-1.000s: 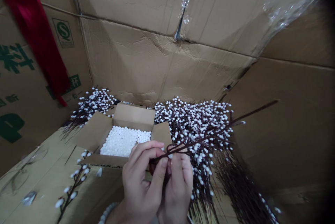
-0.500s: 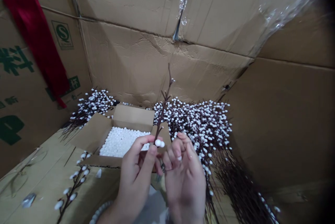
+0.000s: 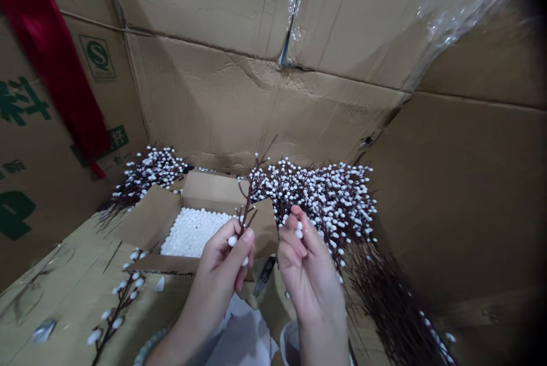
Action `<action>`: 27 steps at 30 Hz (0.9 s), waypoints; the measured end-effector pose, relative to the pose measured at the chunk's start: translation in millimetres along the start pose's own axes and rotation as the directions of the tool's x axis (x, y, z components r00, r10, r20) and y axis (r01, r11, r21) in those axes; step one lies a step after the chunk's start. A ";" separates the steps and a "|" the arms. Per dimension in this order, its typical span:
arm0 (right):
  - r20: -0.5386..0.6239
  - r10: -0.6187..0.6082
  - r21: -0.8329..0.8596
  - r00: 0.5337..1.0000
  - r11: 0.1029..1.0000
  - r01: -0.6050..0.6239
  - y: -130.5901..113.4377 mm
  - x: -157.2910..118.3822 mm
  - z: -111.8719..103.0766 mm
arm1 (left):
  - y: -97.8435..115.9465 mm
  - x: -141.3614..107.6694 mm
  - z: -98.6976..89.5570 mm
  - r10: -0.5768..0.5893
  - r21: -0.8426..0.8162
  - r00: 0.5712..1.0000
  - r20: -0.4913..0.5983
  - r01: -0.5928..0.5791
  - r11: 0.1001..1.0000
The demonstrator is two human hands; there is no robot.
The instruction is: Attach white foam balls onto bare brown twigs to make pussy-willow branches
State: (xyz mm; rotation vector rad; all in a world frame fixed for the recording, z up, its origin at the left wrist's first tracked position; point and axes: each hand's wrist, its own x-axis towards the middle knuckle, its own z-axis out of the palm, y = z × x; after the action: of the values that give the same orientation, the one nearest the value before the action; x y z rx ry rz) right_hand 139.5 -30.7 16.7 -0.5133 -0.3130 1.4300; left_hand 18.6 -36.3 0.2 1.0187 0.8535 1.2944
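Artificial pussy-willow sprig (image 3: 248, 198) pinched upright by L hand (image 3: 222, 263), L fingers (image 3: 244, 243) shut on stem above foam-bead box (image 3: 212, 190); R hand (image 3: 310, 275) half-curled, R fingers (image 3: 290, 235) at white beads (image 3: 298, 230), hold unclear. Low, firm pinch judged best to spare beads.

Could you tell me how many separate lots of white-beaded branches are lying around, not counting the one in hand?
3: a small bunch left of the open box, a large heap right of it, and a lone sprig at lower left.
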 end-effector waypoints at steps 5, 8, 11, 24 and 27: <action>0.067 0.013 0.003 0.998 1.000 -0.014 3.6 -4.5 0.9 | 0.5 -1.7 1.3 -0.008 -0.041 1.000 -0.005 0.008 0.999; 0.091 0.006 0.004 0.996 1.000 -0.006 2.9 -5.8 2.3 | 1.4 -4.3 1.6 -0.012 -0.055 1.000 0.010 0.012 0.998; 0.102 -0.001 0.002 0.995 1.000 0.000 2.6 -6.9 3.7 | 4.0 -5.6 2.3 -0.010 -0.040 1.000 0.015 0.011 0.999; 0.193 -0.068 -0.191 0.979 0.976 0.106 18.3 -11.0 6.6 | 6.8 1.1 0.8 0.162 0.219 0.987 0.013 -0.161 0.962; 0.184 -0.071 -0.179 0.980 0.978 0.105 20.3 -14.8 10.3 | 8.4 1.4 1.9 0.175 0.241 0.985 -0.005 -0.168 0.956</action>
State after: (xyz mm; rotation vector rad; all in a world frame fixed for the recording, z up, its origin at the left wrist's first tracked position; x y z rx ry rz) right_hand 115.1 -42.6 16.4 -0.5194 -0.6115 1.3689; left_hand 17.6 -35.2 8.9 1.2924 0.9756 1.3757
